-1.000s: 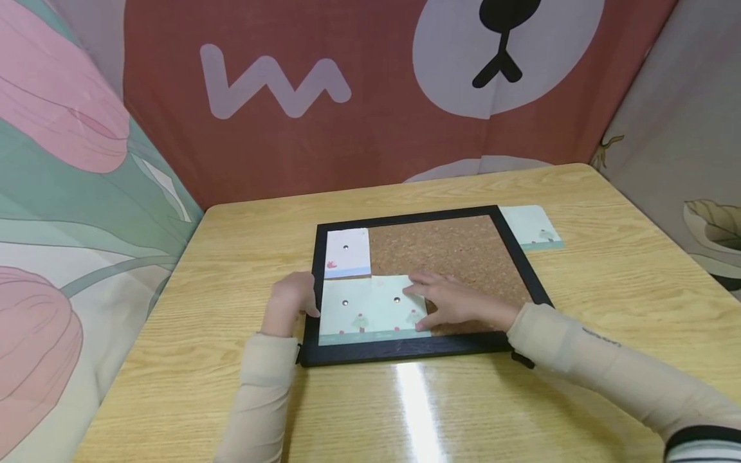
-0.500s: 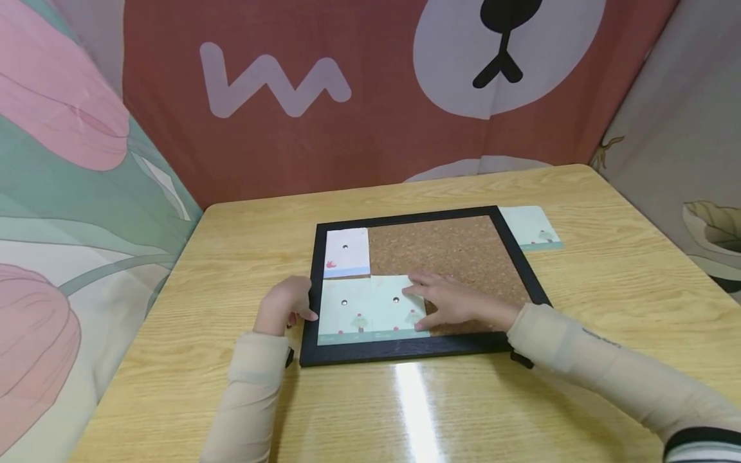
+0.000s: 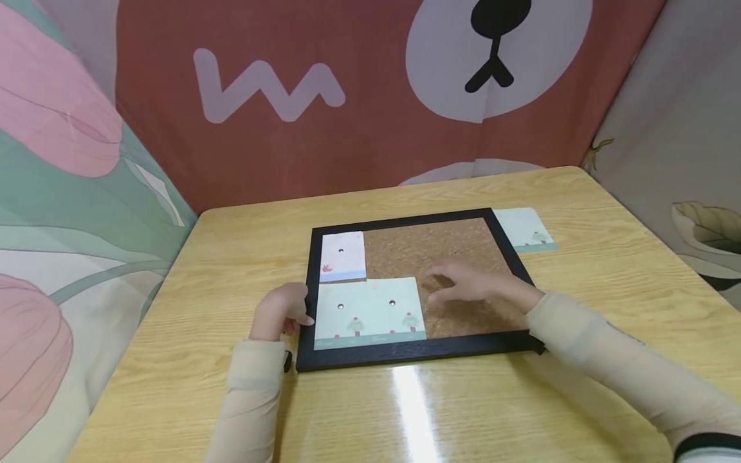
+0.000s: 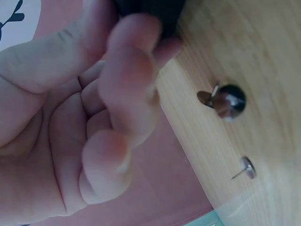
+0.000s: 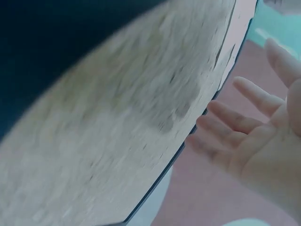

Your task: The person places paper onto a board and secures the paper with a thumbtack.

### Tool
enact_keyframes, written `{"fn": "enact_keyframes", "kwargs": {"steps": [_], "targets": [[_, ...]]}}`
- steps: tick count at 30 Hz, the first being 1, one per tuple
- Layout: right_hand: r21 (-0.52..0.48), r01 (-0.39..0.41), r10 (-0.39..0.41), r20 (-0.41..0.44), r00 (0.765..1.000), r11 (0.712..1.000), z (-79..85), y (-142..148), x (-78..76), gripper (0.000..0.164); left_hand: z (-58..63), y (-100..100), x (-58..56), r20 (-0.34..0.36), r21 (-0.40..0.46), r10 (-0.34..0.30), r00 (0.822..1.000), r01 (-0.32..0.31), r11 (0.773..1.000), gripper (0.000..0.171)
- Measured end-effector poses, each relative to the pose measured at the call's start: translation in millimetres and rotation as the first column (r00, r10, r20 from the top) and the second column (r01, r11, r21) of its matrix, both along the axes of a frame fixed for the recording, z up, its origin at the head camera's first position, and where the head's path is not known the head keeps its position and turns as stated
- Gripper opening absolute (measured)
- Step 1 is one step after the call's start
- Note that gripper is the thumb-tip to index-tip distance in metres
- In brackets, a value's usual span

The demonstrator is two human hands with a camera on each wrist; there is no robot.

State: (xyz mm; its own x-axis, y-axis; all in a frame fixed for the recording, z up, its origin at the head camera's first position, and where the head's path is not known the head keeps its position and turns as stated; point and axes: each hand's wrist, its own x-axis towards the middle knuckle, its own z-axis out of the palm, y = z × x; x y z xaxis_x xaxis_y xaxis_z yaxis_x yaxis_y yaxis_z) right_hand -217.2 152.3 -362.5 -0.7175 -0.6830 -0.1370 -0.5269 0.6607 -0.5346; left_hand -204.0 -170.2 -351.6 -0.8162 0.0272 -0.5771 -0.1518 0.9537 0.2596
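A cork board (image 3: 428, 241) in a black frame lies on the table. My left hand (image 3: 280, 308) grips the frame's left edge, fingertips on the black rim (image 4: 149, 12) in the left wrist view. Two pale green sheets (image 3: 368, 308) fill the lower left of the cork, each with a round metal tack. Above them a white sheet (image 3: 343, 257) with a pink figure also has a tack. Over the bare cork hovers my right hand (image 3: 463, 281), holding nothing; its fingers look spread in the right wrist view.
Loose metal thumbtacks (image 4: 229, 102) lie on the wood beside my left hand. Another pale green sheet (image 3: 525, 229) lies off the board's upper right corner. Behind the table (image 3: 246, 247) hangs a reddish-brown printed cloth (image 3: 278, 154).
My right hand has let go of the green sheet's right side and moved right over the cork. My left hand shifted slightly left, then stayed at the frame's edge.
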Motion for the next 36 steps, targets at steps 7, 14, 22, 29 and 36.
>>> {"fn": "enact_keyframes", "kwargs": {"steps": [7,14,22,29,36], "targets": [[-0.065,0.153,-0.153,-0.003,0.988,0.986,4.7,15.9,-16.4,0.044,0.3,2.9,1.3,-0.012,-0.016,0.016,1.000,-0.016,1.000,0.056],[-0.105,0.243,-0.251,-0.072,0.965,0.964,-1.7,28.8,-31.9,0.037,-22.2,1.9,-11.4,-0.031,-0.094,0.034,0.999,-0.037,0.995,0.055],[-0.220,0.361,-0.401,-0.172,0.900,0.906,-4.6,49.9,-47.3,0.025,-27.4,6.4,-15.2,-0.061,-0.203,-0.019,0.998,0.006,0.979,0.045],[-0.236,0.433,-0.477,-0.173,0.862,0.870,-4.1,61.6,-59.9,0.023,-21.9,6.8,-10.3,-0.064,-0.200,-0.031,0.997,0.018,0.980,0.043],[-0.189,0.454,-0.487,-0.207,0.849,0.871,-5.9,78.2,-67.1,0.025,-22.7,6.1,-10.0,-0.082,-0.208,-0.051,0.995,0.033,0.978,0.042]]}}
